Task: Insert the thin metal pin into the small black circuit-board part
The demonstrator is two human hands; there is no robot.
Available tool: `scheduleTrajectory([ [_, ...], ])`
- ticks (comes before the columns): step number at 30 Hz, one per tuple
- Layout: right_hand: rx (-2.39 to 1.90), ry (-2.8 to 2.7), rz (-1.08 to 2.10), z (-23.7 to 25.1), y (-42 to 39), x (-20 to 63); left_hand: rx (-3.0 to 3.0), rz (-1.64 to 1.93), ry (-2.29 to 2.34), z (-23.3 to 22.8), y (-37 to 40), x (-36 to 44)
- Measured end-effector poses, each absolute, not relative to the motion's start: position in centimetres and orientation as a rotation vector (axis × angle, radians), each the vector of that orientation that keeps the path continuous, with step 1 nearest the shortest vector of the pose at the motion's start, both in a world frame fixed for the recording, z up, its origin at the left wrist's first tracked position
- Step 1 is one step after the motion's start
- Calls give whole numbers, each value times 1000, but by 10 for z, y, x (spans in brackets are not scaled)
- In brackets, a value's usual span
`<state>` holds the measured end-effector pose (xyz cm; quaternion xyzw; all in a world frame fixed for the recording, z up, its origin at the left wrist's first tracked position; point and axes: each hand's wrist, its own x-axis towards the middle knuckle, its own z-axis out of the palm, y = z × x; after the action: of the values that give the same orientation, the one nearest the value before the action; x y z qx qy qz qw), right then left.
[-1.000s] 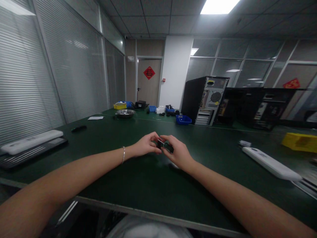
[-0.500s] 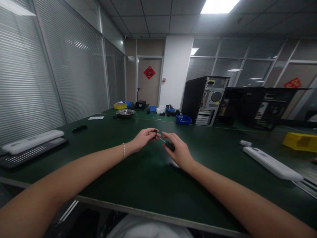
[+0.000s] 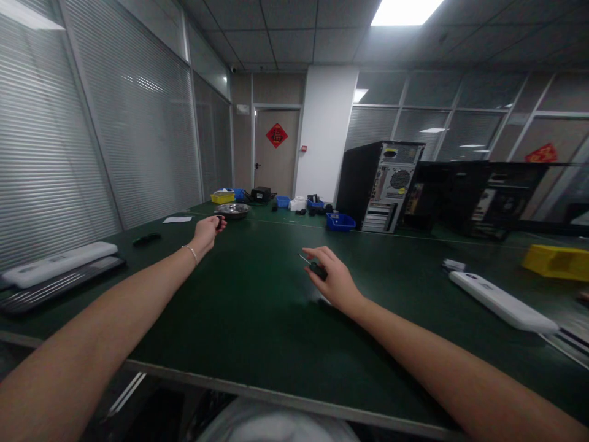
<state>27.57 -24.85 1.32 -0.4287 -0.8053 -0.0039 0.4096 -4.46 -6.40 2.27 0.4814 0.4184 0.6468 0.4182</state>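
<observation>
My right hand (image 3: 332, 277) hovers just over the green table (image 3: 257, 319), pinching a small black device with a thin metal tip (image 3: 315, 267) that points up and left. My left hand (image 3: 208, 230) is stretched out to the far left, close to a metal bowl (image 3: 232, 210), with a small dark piece (image 3: 218, 222) between its fingers. A silver bracelet sits on that wrist. The two hands are well apart.
White bars lie at the left (image 3: 57, 261) and right (image 3: 501, 302). A dark object (image 3: 146, 239) and a paper sheet (image 3: 177, 219) lie left. Blue bins (image 3: 340, 222), a yellow bin (image 3: 556, 261) and open computer towers (image 3: 381, 184) stand behind.
The hands were together on the small device, then pulled apart. My left hand has carried a small dark piece away to the far left, toward the metal bowl. My right hand stayed.
</observation>
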Motion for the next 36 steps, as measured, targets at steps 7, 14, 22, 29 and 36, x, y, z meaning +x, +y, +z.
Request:
scheduleTrajectory([
  [7, -1189, -2032, 67, 8, -241, 281, 1464, 1180, 843, 12, -107, 23],
  [14, -1188, -2057, 189, 3, -232, 287, 1877, 653, 548, 3, -164, 70],
  [22, -1103, -2140, 241, 11, -241, 283, 1982, 725, 593, 11, -171, 68],
  [29, -1074, -2128, 265, 12, -242, 282, 2019, 776, 577, 13, -174, 68],
  [36, -1060, -2046, 436, 8, -242, 281, 2020, 787, 557, 13, -175, 67],
])
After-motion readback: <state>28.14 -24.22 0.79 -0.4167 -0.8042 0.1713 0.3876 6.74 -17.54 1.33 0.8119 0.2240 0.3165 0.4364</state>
